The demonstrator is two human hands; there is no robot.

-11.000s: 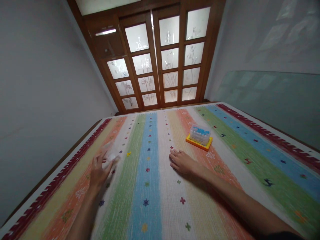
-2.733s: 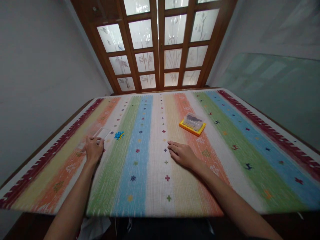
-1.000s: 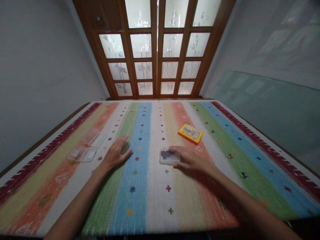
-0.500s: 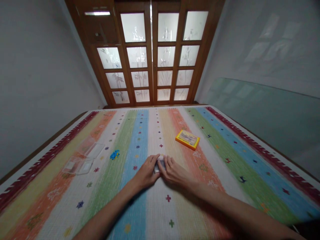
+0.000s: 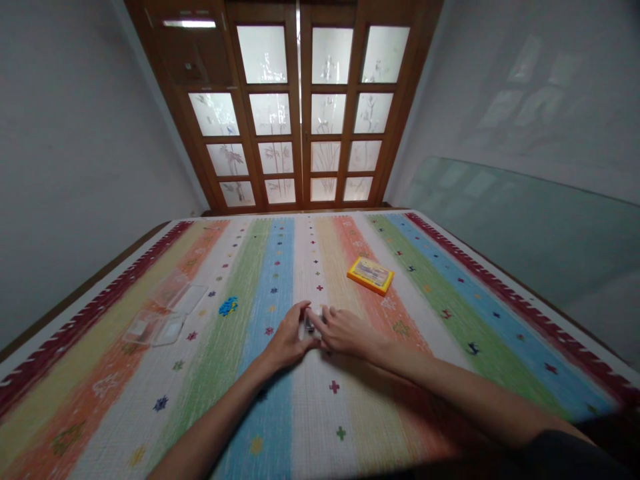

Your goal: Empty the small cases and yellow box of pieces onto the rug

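Observation:
My left hand (image 5: pixel 289 339) and my right hand (image 5: pixel 344 331) meet at the middle of the striped cloth (image 5: pixel 450 293). Both have their fingers closed round a small clear plastic box (image 5: pixel 311 322) with dark pieces inside, which is mostly hidden between them. A little heap of blue pieces (image 5: pixel 229 306) lies on the green stripe to the left. Farther left lie two open, clear plastic boxes (image 5: pixel 167 313). A yellow and orange tray (image 5: pixel 371 275) lies beyond my right hand.
The cloth covers a large table between grey walls. Brown wooden doors with frosted glass panes (image 5: pixel 300 120) stand at the far end. A sheet of glass (image 5: pixel 520 220) leans on the right wall.
My right hand brought the small clear box from the yellow tray to the middle. My left hand left the blue pieces and joined it, and both hands now grip the box.

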